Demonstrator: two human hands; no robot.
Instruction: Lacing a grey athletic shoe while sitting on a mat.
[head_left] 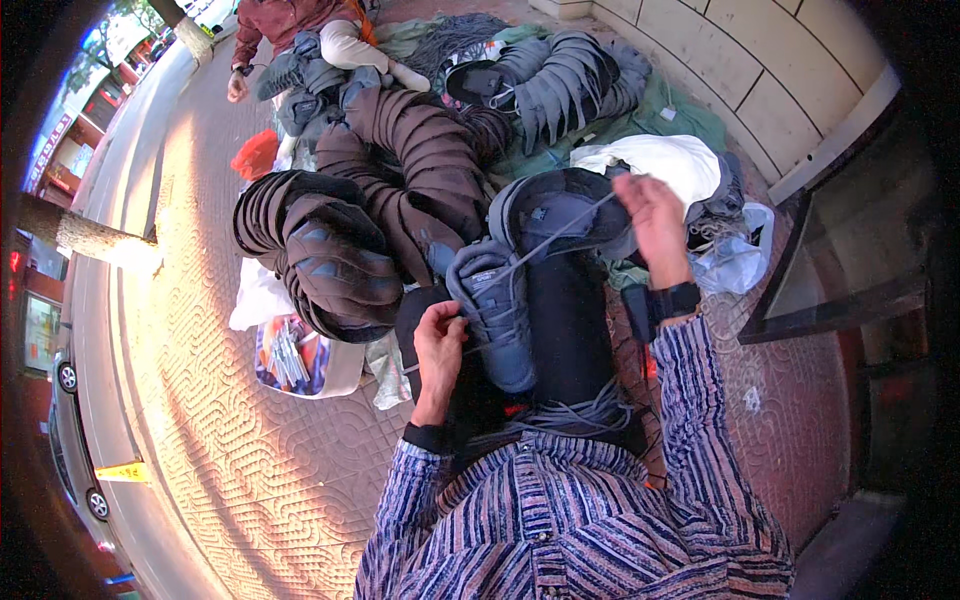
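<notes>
A blue-grey shoe upper (500, 330) lies across my dark-trousered lap, its tongue end pointing away from me. Crossed laces run over its front. My right hand (655, 225) is raised to the right of it, fingers closed on a grey shoelace (560, 232) stretched taut from the upper's top. At the upper's left edge, my left hand (440, 350) is closed in a pinch, with a length of lace passing through it and sticking out on the left. Just beyond, a dark grey shoe upper (560, 212) rests at my knees. Loose grey laces (570, 415) lie over my lap.
Brown shoe uppers (410, 150) are nested in long curved stacks ahead, with grey stacks (570, 85) farther back on a green sheet. Another person (300, 30) sits at the far left. A dark-framed panel (820, 260) stands at right; a bag of tools (290, 355) lies left.
</notes>
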